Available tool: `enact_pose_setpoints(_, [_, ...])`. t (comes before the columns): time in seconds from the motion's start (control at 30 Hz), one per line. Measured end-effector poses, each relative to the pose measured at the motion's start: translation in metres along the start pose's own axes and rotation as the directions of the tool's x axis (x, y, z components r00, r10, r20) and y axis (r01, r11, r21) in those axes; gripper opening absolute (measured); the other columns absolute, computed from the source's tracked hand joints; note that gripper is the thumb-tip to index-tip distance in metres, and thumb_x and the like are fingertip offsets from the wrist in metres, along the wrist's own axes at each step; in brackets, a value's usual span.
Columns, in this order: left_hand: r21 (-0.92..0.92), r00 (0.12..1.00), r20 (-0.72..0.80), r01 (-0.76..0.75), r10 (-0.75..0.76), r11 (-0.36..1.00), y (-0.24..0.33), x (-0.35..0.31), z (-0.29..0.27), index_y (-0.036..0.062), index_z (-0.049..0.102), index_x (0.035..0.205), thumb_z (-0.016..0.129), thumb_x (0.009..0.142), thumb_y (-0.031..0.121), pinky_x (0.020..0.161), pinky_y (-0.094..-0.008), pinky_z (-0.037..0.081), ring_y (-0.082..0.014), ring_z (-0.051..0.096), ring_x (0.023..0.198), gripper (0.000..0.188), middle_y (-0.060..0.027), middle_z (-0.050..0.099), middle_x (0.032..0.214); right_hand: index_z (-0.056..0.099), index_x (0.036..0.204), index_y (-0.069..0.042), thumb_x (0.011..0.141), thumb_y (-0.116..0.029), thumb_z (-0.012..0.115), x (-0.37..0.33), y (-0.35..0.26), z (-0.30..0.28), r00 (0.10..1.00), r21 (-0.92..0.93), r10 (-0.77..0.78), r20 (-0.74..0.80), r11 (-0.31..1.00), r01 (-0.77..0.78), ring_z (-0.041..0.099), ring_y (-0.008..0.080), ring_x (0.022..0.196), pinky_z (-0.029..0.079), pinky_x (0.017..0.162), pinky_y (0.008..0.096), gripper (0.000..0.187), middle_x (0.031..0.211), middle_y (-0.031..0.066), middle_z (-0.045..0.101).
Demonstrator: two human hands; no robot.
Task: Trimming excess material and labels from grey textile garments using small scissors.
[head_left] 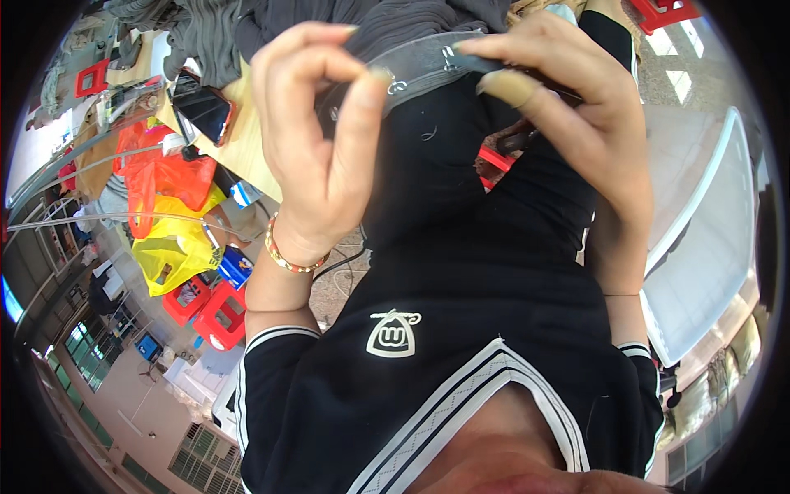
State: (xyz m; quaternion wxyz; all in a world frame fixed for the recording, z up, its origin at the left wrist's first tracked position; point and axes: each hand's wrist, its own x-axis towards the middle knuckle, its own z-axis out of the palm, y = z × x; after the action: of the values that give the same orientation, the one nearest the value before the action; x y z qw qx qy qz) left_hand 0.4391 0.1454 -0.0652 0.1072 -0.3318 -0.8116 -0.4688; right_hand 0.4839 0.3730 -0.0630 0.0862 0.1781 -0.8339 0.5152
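Note:
A clear plastic strip (428,72) with small pale printed marks stretches between my two hands, over my black-clothed lap. My right hand (568,99) pinches its right end between thumb and fingers; a tan wrap covers the thumb tip. My left hand (317,140), with a beaded bracelet at the wrist, has thumb and index tips together at the strip's left part. Part of the strip runs behind these fingers, so its left end is mostly hidden. Just beyond the strip lie dark grey ribbed garments (346,25), heaped at the top of the view.
On the pale wooden table (247,156) to my left lies a phone (202,107). Orange and yellow plastic bags (174,247) hang beside it, above red stools (220,317). A large translucent white bin (699,247) stands to my right.

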Motion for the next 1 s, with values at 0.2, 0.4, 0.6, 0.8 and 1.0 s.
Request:
enact_pose_setpoints(0.2, [0.199, 0.998, -0.025, -0.056, 0.062, 0.978, -0.015, -0.028, -0.014, 0.0026, 0.058, 0.098, 0.082, 0.071, 0.009, 0.073, -0.031, 0.046, -0.0243, 0.054, 0.086, 0.036, -0.0112, 0.056, 0.095, 0.062, 0.12, 0.004, 0.088, -0.004, 0.061, -0.022, 0.029, 0.007, 0.947, 0.336, 0.309, -0.087, 0.904, -0.264, 0.054, 0.0087, 0.092, 0.04, 0.082, 0.0194, 0.032, 0.102, 0.0031, 0.06])
enact_pose_setpoints(0.4, [-0.036, 0.996, 0.093, 0.005, -0.002, 0.999, -0.028, -0.054, -0.049, 0.0013, 0.061, 0.093, 0.076, 0.072, -0.002, 0.069, -0.0289, 0.048, -0.0216, 0.059, 0.079, 0.027, -0.0116, 0.062, 0.087, 0.063, 0.116, 0.005, 0.085, -0.001, 0.06, -0.016, 0.025, 0.019, 0.977, 0.326, 0.212, 0.016, 0.923, -0.205, 0.053, 0.0101, 0.093, 0.04, 0.08, 0.0209, 0.032, 0.105, 0.0053, 0.059])
enact_pose_setpoints(0.6, [-0.12, 0.982, 0.17, 0.104, -0.083, 0.987, -0.039, -0.075, -0.066, 0.0012, 0.066, 0.09, 0.077, 0.069, 0.0, 0.067, -0.0281, 0.047, -0.0202, 0.059, 0.078, 0.025, -0.0107, 0.061, 0.085, 0.064, 0.112, 0.007, 0.077, -0.013, 0.065, -0.005, 0.004, 0.016, 0.987, 0.172, 0.128, 0.095, 0.975, -0.143, 0.05, 0.0135, 0.087, 0.035, 0.075, 0.0224, 0.04, 0.097, 0.007, 0.057])
enact_pose_setpoints(0.8, [-0.052, 0.996, 0.077, -0.047, 0.051, 0.998, -0.027, -0.049, -0.054, -0.0003, 0.065, 0.095, 0.083, 0.069, 0.02, 0.083, -0.0329, 0.047, -0.0232, 0.056, 0.099, 0.037, -0.0148, 0.055, 0.107, 0.064, 0.114, 0.007, 0.079, -0.011, 0.065, -0.002, 0.008, 0.024, 0.985, 0.21, 0.156, 0.068, 0.963, -0.167, 0.049, 0.0127, 0.087, 0.035, 0.076, 0.022, 0.039, 0.1, 0.0069, 0.058])
enact_pose_setpoints(1.0, [0.165, 0.968, 0.165, -0.216, 0.188, 0.962, -0.009, -0.016, -0.028, 0.0025, 0.071, 0.102, 0.082, 0.067, 0.005, 0.075, -0.0296, 0.05, -0.022, 0.062, 0.092, 0.037, -0.0114, 0.064, 0.102, 0.063, 0.115, 0.007, 0.079, -0.009, 0.065, -0.008, 0.011, 0.021, 0.988, 0.22, 0.146, 0.057, 0.963, -0.155, 0.048, 0.0119, 0.086, 0.035, 0.076, 0.0216, 0.039, 0.098, 0.0056, 0.057])
